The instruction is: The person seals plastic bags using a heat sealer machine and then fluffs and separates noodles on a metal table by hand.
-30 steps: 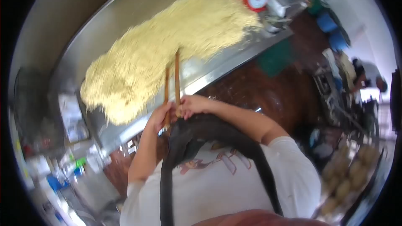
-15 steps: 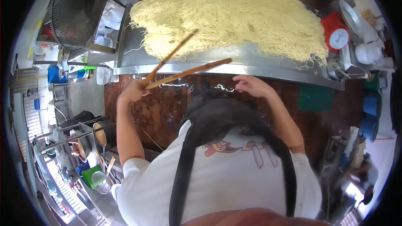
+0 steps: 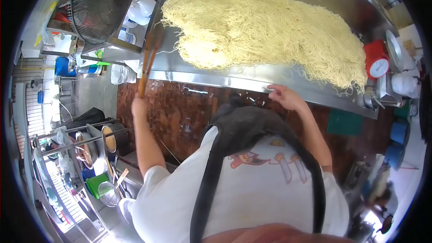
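Observation:
My left hand (image 3: 140, 105) is closed around a pair of long wooden chopsticks (image 3: 146, 67), whose blurred upper ends reach over the left end of the steel table (image 3: 202, 77). The sticks now lie close together, pointing away from me. A wide heap of pale yellow noodles (image 3: 265, 31) spreads across the table, to the right of the chopsticks and apart from them. Near the table's front edge, my right hand (image 3: 284, 97) is empty, with the index finger stretched out and the other fingers partly bent.
At the table's right end stands a red dial scale (image 3: 377, 60). A large fan (image 3: 92, 11) is at the far left. Below it on the left, a rack holds pots and a wire strainer (image 3: 108, 193). The floor has brown tiles (image 3: 180, 117).
My left hand has swung the chopsticks leftward, away from the noodles, and their spread tips have come together. The view has shifted, so the table sits further right. My right hand remains empty.

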A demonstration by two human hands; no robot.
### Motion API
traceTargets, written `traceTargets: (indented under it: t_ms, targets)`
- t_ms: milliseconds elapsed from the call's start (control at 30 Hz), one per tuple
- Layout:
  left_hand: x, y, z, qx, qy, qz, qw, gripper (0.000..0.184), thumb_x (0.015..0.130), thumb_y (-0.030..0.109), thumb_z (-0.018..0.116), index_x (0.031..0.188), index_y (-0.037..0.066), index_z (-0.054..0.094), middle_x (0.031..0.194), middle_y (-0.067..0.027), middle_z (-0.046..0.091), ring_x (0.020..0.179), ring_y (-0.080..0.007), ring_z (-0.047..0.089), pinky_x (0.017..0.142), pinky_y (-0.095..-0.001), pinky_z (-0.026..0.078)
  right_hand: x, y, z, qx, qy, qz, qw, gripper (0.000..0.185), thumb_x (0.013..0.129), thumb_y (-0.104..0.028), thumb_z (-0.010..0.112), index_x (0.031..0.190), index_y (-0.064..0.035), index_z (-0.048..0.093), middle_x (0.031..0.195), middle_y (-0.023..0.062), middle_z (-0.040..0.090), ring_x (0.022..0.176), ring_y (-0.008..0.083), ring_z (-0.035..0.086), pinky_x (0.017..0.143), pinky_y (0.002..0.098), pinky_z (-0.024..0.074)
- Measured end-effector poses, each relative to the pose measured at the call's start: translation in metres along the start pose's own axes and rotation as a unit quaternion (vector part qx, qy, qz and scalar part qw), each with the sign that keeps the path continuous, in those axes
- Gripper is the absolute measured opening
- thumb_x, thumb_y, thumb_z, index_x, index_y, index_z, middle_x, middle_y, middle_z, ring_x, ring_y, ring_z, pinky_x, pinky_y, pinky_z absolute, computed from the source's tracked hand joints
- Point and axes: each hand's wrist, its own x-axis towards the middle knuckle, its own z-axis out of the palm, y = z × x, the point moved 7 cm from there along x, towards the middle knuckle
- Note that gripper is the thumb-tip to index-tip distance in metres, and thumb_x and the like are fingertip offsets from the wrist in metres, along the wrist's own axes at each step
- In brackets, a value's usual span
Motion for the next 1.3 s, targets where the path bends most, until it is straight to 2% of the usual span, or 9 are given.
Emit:
traceTargets:
  t_ms: [100,533,567,633,733,767,833,1067,1300]
  targets:
    - [0.007,0.027,0.077,0.020,-0.094,-0.046,0.994,0.074,0.089,0.038,0.067,0.147,0.011,0.028,0.118,-0.0322,0.058,0.103,-0.0473,0.064,0.087,-0.0526,0.054,0.018,-0.023,0.009,0.020,0.008,-0.002,1.000,0.041,0.095,-0.022,0.063,0.132,-0.0044,0.056,0.092,0.0081,0.067,0.081,0.0188,0.061,0.076,0.0333,0.0498]
    - [0.169,0.074,0.099,0.050,-0.083,-0.094,0.991,0.082,0.087,0.057,0.062,0.148,0.010,0.035,0.134,-0.0300,0.049,0.124,-0.0461,0.051,0.101,-0.0569,0.044,0.028,-0.042,0.022,0.042,0.095,0.089,0.991,0.042,0.095,-0.022,0.063,0.131,-0.0034,0.055,0.094,0.0133,0.069,0.082,0.0259,0.065,0.077,0.0364,0.0515]
    - [0.169,0.106,0.075,0.028,-0.043,-0.070,0.996,0.072,0.088,0.046,0.064,0.143,0.006,0.041,0.132,-0.0284,0.051,0.122,-0.0452,0.052,0.101,-0.0534,0.044,0.027,-0.036,0.026,0.050,0.101,0.089,0.990,0.042,0.095,-0.022,0.063,0.132,-0.0036,0.055,0.095,0.0141,0.070,0.083,0.0274,0.066,0.077,0.0370,0.0518]
    - [0.195,0.156,0.089,-0.058,0.137,0.189,0.971,0.057,0.090,0.032,0.067,0.135,0.002,0.049,0.125,-0.0262,0.057,0.117,-0.0421,0.054,0.097,-0.0478,0.046,0.024,-0.028,0.031,0.047,0.100,0.102,0.989,0.042,0.095,-0.023,0.063,0.133,-0.0049,0.055,0.099,0.0142,0.071,0.088,0.0273,0.068,0.081,0.0373,0.0524]
    - [0.138,0.294,0.038,-0.357,0.025,0.225,0.906,0.023,0.093,0.017,0.064,0.104,-0.003,0.064,0.084,-0.0149,0.062,0.072,-0.0267,0.056,0.070,-0.0373,0.048,0.016,-0.022,0.028,-0.004,0.129,0.100,0.987,0.041,0.095,-0.024,0.063,0.132,-0.0068,0.057,0.101,0.0164,0.071,0.092,0.0304,0.068,0.082,0.0388,0.0532]
    - [0.111,0.337,0.035,-0.420,0.028,0.337,0.842,0.017,0.096,0.015,0.062,0.096,-0.002,0.063,0.077,-0.0098,0.058,0.067,-0.0186,0.051,0.065,-0.0320,0.045,0.012,-0.017,0.028,-0.017,0.153,0.092,0.984,0.041,0.095,-0.025,0.064,0.131,-0.0074,0.057,0.100,0.0165,0.071,0.091,0.0309,0.068,0.081,0.0392,0.0532]
    - [0.066,0.402,0.059,-0.467,-0.158,0.357,0.793,0.014,0.097,0.014,0.061,0.090,0.002,0.060,0.072,-0.0023,0.055,0.065,-0.0112,0.049,0.060,-0.0288,0.043,-0.006,-0.022,0.020,0.017,0.154,0.118,0.981,0.042,0.095,-0.026,0.063,0.131,-0.0068,0.057,0.099,0.0161,0.071,0.092,0.0322,0.068,0.080,0.0402,0.0532]
    - [-0.138,0.530,0.051,-0.386,-0.405,0.494,0.666,0.038,0.103,0.031,0.051,0.076,0.005,0.055,0.062,-0.0009,0.052,0.059,-0.0102,0.048,0.056,-0.0285,0.039,-0.098,0.025,0.018,0.074,0.245,0.160,0.953,0.044,0.096,-0.026,0.062,0.134,-0.0057,0.054,0.102,0.0139,0.070,0.095,0.0308,0.067,0.083,0.0379,0.0515]
    - [-0.285,0.604,0.040,-0.253,-0.434,0.577,0.643,0.036,0.102,0.031,0.053,0.079,0.005,0.058,0.063,-0.0024,0.055,0.059,-0.0108,0.052,0.058,-0.0274,0.042,-0.240,0.104,0.030,0.114,0.372,0.137,0.911,0.042,0.095,-0.028,0.059,0.130,-0.0053,0.056,0.100,0.0179,0.070,0.101,0.0370,0.066,0.087,0.0422,0.0512]
